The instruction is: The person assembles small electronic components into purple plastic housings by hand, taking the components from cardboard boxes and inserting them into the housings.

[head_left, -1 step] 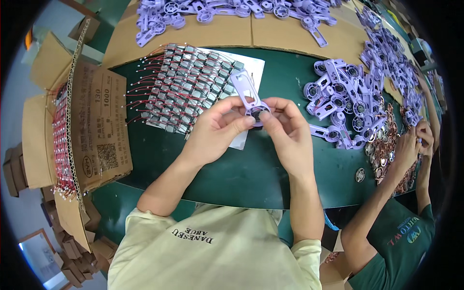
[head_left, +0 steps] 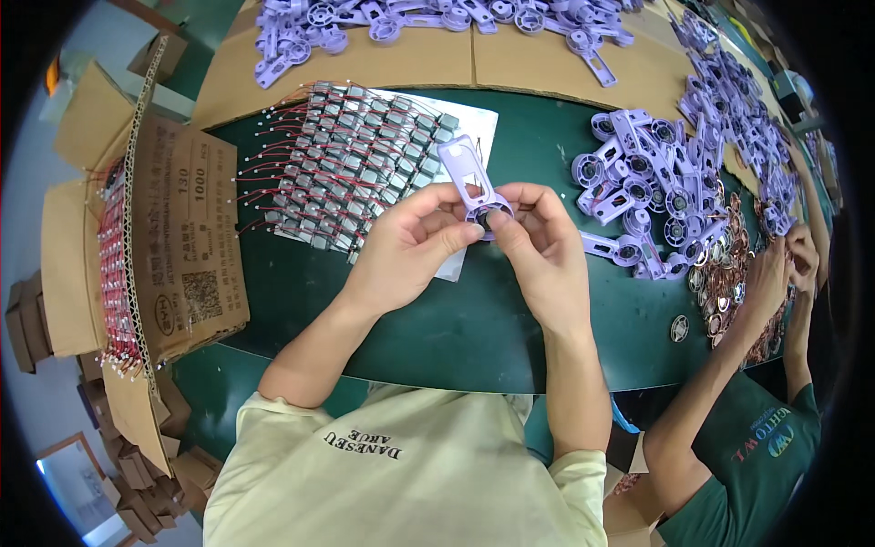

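Observation:
Between my two hands, above the table, is a purple plastic housing (head_left: 467, 173) with a long slotted handle and a round ring end. The handle points up and away to the left. My left hand (head_left: 412, 239) pinches the ring from the left between thumb and fingers. From the right, my right hand (head_left: 547, 239) grips the same ring, its thumb pressed on the dark round centre. The thumbs and fingers partly hide the ring. Just behind my left hand, rows of small metal motors (head_left: 351, 169) with red and dark wires lie on a white sheet (head_left: 476, 128).
Similar purple housings are heaped at right (head_left: 643, 196) and on cardboard (head_left: 538, 64) at the back. Copper-coloured rings (head_left: 720, 283) lie beside a co-worker's hands (head_left: 786, 264). One loose metal ring (head_left: 679, 329) sits on the green table (head_left: 437, 328). An open carton (head_left: 196, 246) stands left.

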`<action>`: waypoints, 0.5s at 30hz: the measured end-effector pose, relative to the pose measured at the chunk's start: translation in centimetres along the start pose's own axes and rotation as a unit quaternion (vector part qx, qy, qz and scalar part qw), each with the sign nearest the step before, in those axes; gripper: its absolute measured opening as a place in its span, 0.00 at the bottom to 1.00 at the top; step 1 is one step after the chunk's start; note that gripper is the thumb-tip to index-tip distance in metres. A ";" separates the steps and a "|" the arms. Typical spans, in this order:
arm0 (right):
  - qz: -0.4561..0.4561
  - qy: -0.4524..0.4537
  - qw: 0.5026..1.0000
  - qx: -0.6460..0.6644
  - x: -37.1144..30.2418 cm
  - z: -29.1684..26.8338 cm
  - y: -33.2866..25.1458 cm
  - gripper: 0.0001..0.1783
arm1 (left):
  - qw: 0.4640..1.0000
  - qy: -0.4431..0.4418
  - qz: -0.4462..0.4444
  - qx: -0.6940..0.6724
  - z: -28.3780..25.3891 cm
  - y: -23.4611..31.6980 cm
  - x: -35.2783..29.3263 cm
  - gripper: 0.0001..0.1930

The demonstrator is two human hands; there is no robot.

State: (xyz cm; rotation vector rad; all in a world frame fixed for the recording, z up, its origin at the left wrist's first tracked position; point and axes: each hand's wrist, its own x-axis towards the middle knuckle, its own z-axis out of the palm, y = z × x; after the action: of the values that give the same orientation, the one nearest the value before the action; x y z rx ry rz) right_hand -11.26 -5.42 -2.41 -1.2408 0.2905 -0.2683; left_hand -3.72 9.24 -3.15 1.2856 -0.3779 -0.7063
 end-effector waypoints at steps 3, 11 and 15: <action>0.022 -0.008 0.999 0.023 -0.1 -0.5 0.1 0.10 | 0.998 0.003 0.059 0.021 0.4 -0.7 0.0 0.15; 0.059 0.006 0.997 0.056 0.0 0.0 -0.1 0.09 | 0.989 0.019 0.108 0.104 0.6 -0.9 0.3 0.12; 0.064 0.008 0.998 0.018 0.2 -0.6 0.7 0.10 | 0.969 0.020 0.146 0.196 0.7 -1.0 0.2 0.12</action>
State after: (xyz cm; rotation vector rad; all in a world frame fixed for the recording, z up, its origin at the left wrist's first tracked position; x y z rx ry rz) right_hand -11.27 -5.85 -3.27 -1.1798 0.3755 -0.1726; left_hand -4.28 8.45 -3.93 1.5717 -0.6828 -0.3628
